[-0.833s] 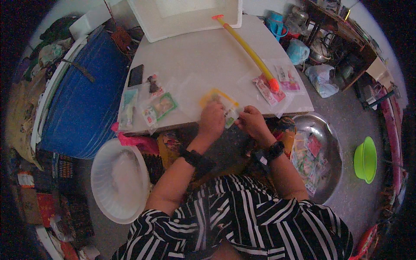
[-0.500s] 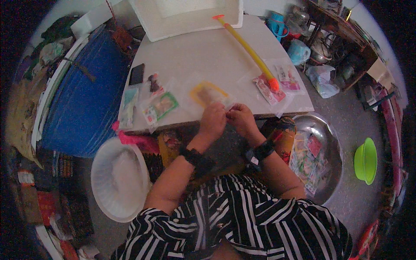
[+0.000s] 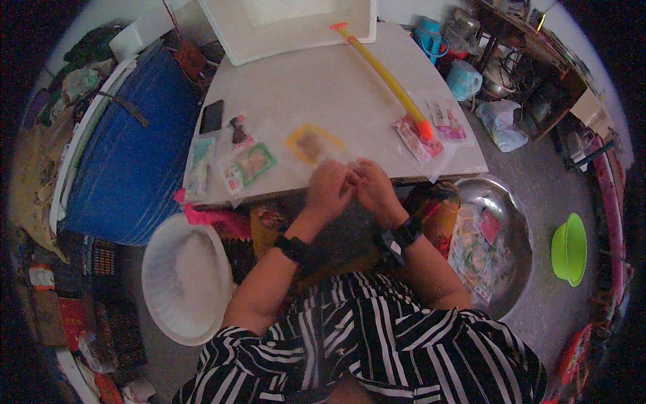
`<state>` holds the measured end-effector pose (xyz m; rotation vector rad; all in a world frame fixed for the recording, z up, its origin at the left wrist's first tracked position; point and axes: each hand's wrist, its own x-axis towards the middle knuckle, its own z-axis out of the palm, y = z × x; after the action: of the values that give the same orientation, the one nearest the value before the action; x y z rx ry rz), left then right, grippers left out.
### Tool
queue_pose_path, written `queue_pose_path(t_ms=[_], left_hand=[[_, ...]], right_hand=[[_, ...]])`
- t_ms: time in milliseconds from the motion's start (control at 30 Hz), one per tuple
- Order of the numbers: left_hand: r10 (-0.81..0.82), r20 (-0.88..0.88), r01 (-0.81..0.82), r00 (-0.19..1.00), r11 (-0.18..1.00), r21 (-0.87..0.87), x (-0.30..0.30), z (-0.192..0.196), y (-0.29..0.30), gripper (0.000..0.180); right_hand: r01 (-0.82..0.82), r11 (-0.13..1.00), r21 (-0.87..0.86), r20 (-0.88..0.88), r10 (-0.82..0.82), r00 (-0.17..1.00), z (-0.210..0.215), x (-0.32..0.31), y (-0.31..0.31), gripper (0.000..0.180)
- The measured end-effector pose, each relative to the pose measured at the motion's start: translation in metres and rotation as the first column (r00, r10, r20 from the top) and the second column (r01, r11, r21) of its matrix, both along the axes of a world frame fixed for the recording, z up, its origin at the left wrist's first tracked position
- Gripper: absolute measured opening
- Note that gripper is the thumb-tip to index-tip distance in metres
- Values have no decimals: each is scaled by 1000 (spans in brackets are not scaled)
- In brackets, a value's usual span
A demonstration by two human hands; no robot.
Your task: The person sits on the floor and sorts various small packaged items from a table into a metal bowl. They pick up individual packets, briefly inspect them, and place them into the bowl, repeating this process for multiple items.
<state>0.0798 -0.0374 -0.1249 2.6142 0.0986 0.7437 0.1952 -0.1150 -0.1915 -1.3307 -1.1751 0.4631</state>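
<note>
My left hand (image 3: 328, 186) and my right hand (image 3: 372, 189) meet at the near edge of a white table (image 3: 323, 87), fingertips pressed together. They pinch the near corner of a clear packet with a yellow insert (image 3: 313, 144), which lies flat just beyond the fingers. Both wrists wear dark bands. To the left on the table lie a green-edged packet (image 3: 254, 164), a pale packet (image 3: 199, 165) and a small dark packet (image 3: 239, 130). At the right edge lie a red packet (image 3: 416, 142) and a pink packet (image 3: 449, 125).
A long yellow tube with orange ends (image 3: 387, 79) crosses the table. A white foam box (image 3: 296, 27) stands at the back, a black phone (image 3: 212, 116) at left. On the floor: a metal basin with packets (image 3: 501, 202), a green bowl (image 3: 569, 248), a white basin (image 3: 183, 277), a blue drum (image 3: 131, 158).
The yellow packet has shifted left and away from me onto the table. Both hands have drawn back toward the near edge and closed together at its corner.
</note>
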Motion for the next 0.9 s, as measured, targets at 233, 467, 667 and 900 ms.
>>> queue_pose_path(t_ms=[233,467,667,900], left_hand=[[142,54,-152,988,926,344,-31,8,2,25],[264,-102,-222,959,924,311,-31,-9,51,8],[191,126,-228,973,765,602,-41,67,98,7],[409,200,-429,890,606,670,-70,106,175,11]], right_hand=[[62,994,-85,154,-49,987,4,-6,-28,11],[-65,997,31,-747,66,661,32,-33,-38,17],[-96,995,8,-800,64,596,36,-35,-46,17],[-130,990,-59,-932,-8,361,41,-37,-42,14]])
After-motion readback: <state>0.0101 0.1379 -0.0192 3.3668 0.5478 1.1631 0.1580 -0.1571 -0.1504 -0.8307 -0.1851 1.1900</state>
